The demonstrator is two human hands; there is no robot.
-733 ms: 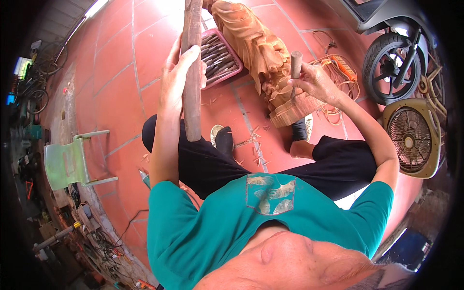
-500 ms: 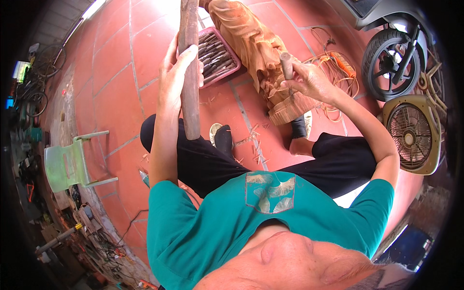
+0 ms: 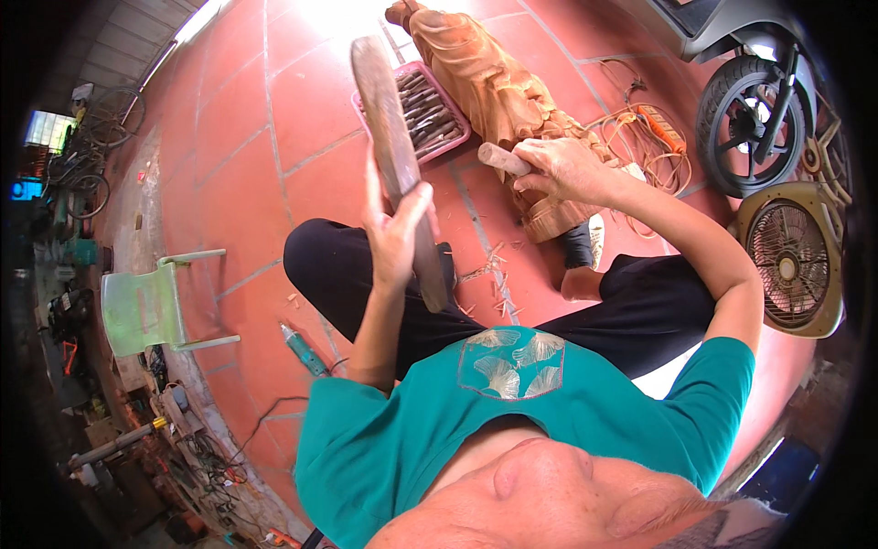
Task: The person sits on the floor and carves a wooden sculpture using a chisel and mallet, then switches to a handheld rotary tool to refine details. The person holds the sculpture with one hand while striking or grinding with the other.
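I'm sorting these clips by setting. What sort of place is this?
Probably a home woodcarving workshop on a tiled yard floor. A carved wooden figure lies beside a pink tray of chisels, with wood chips scattered nearby; the left hand holds a wooden mallet.

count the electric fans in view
1: a round caged fan in a tan housing stands on the red tile floor at the right edge, just below the scooter wheel. The clutter at left could hide others.
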